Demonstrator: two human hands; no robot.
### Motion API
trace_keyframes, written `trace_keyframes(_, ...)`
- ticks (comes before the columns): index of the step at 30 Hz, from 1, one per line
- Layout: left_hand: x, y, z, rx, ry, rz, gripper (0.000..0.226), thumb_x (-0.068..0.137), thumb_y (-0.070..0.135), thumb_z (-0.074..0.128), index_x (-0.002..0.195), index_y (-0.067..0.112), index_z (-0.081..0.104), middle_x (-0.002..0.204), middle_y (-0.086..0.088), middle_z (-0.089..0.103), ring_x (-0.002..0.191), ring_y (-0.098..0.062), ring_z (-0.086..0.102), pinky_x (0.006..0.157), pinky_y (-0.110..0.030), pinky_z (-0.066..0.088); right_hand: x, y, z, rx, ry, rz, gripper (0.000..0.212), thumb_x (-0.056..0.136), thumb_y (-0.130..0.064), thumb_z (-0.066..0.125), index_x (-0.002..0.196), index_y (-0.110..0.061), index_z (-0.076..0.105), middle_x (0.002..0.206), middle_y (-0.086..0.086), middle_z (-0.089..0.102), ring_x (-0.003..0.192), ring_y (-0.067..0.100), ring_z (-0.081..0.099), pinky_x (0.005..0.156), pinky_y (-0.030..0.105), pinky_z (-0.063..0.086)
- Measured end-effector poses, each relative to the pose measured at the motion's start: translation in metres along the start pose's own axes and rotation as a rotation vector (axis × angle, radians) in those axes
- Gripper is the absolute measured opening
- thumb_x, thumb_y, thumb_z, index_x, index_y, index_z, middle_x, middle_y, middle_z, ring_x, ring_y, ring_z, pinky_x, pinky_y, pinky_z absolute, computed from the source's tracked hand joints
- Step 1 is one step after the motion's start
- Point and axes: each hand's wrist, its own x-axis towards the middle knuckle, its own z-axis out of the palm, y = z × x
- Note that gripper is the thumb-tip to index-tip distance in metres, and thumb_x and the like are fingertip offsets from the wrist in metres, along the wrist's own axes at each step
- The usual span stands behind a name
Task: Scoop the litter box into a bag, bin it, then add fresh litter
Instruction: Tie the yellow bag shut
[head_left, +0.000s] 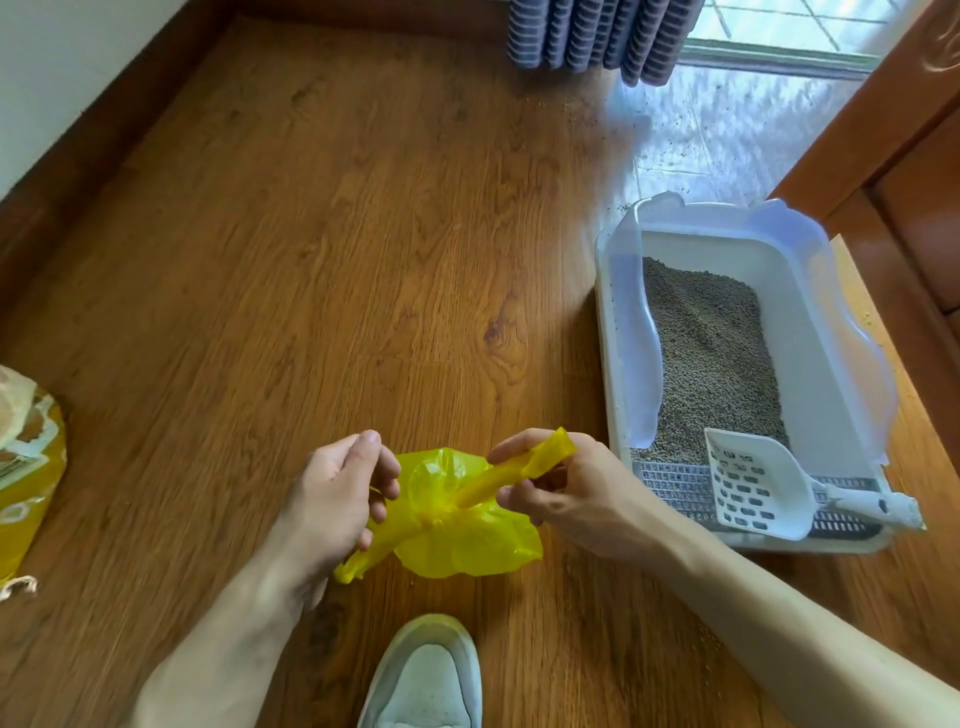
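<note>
A yellow plastic bag (457, 530) hangs low over the wooden floor between my hands, its neck gathered into a knot-like twist. My left hand (332, 499) grips one twisted handle strip on the left. My right hand (566, 493) pinches the other handle strip, which sticks up past my fingers. To the right stands the white litter box (618, 332) with grey litter (711, 353) inside. A white slotted scoop (753, 483) lies across the box's near grated end, handle pointing right.
A yellow litter sack (26, 467) stands at the left edge. My pale shoe (426, 675) is at the bottom centre. A ribbed radiator (597, 31) is at the top, a wooden door frame (883, 130) at the right. Scattered litter grains lie on the tiles beyond the box.
</note>
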Motion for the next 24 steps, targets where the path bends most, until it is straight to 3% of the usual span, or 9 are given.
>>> trace_keyframes(2,-0.003,0.006,0.002,-0.091,-0.035,-0.015,0.04,0.106,0.031,0.04,0.077,0.009,0.057,0.056,-0.002,0.046,0.045,-0.013,0.035,0.039,-0.018,0.025,0.001,0.0,0.002,-0.052,0.021,-0.015,0.007,0.086,-0.022,0.072,0.092,-0.02,0.071,0.072,0.001,0.066,0.062,0.019,0.062,0.064,0.038,0.058)
trace_keyframes(4,-0.006,0.012,0.004,-0.164,-0.069,-0.022,0.037,0.104,0.033,0.044,0.078,0.01,0.056,0.054,-0.001,0.034,0.042,-0.011,0.025,0.039,-0.016,0.02,0.0,-0.003,0.004,-0.102,0.052,-0.026,0.013,0.085,-0.031,0.067,0.086,-0.018,0.07,0.07,0.003,0.066,0.06,0.022,0.061,0.064,0.045,0.056)
trace_keyframes(7,-0.012,0.027,0.008,-0.303,-0.101,0.004,0.033,0.101,0.03,0.048,0.077,0.01,0.056,0.052,0.001,0.03,0.039,-0.009,0.024,0.038,-0.014,0.021,-0.002,-0.009,0.005,-0.147,0.092,-0.074,0.025,0.085,-0.039,0.06,0.083,-0.016,0.067,0.066,0.003,0.058,0.059,0.019,0.051,0.061,0.044,0.049)
trace_keyframes(11,-0.016,0.054,0.021,-0.582,-0.138,0.049,0.033,0.101,0.029,0.046,0.076,0.011,0.057,0.052,0.001,0.031,0.038,-0.009,0.024,0.04,-0.015,0.017,-0.008,-0.026,0.009,-0.274,0.122,-0.283,0.006,0.094,-0.016,0.057,0.092,-0.018,0.062,0.07,0.0,0.056,0.058,0.007,0.046,0.056,0.022,0.04)
trace_keyframes(14,-0.016,0.069,0.036,-0.761,-0.143,0.051,0.034,0.102,0.029,0.044,0.074,0.012,0.055,0.053,0.002,0.03,0.038,-0.008,0.023,0.041,-0.018,0.015,-0.013,-0.035,0.012,-0.233,0.03,-0.287,0.021,0.091,-0.009,0.054,0.107,-0.023,0.055,0.067,0.005,0.057,0.056,0.018,0.047,0.053,0.031,0.042)
trace_keyframes(17,-0.016,0.077,0.049,-0.938,-0.13,0.042,0.032,0.1,0.028,0.044,0.073,0.013,0.052,0.054,0.003,0.03,0.038,-0.007,0.024,0.037,-0.018,0.019,-0.017,-0.039,0.014,-0.23,-0.103,-0.299,0.015,0.085,-0.008,0.054,0.088,-0.023,0.051,0.069,-0.002,0.055,0.06,0.019,0.045,0.055,0.036,0.044)
trace_keyframes(20,-0.019,0.08,0.056,-1.037,-0.149,0.019,0.03,0.099,0.028,0.045,0.074,0.014,0.052,0.057,0.003,0.033,0.041,-0.008,0.026,0.037,-0.02,0.024,-0.021,-0.043,0.021,-0.064,-0.197,-0.214,0.021,0.083,-0.001,0.052,0.079,-0.019,0.043,0.069,0.003,0.043,0.063,0.022,0.036,0.055,0.043,0.038)
trace_keyframes(24,-0.024,0.081,0.053,-1.111,-0.199,-0.024,0.031,0.1,0.032,0.043,0.077,0.014,0.052,0.061,0.002,0.035,0.049,-0.01,0.028,0.044,-0.021,0.026,-0.021,-0.044,0.027,0.204,-0.263,-0.147,0.031,0.087,0.015,0.045,0.074,-0.013,0.04,0.067,0.002,0.03,0.058,0.014,0.027,0.05,0.037,0.025)
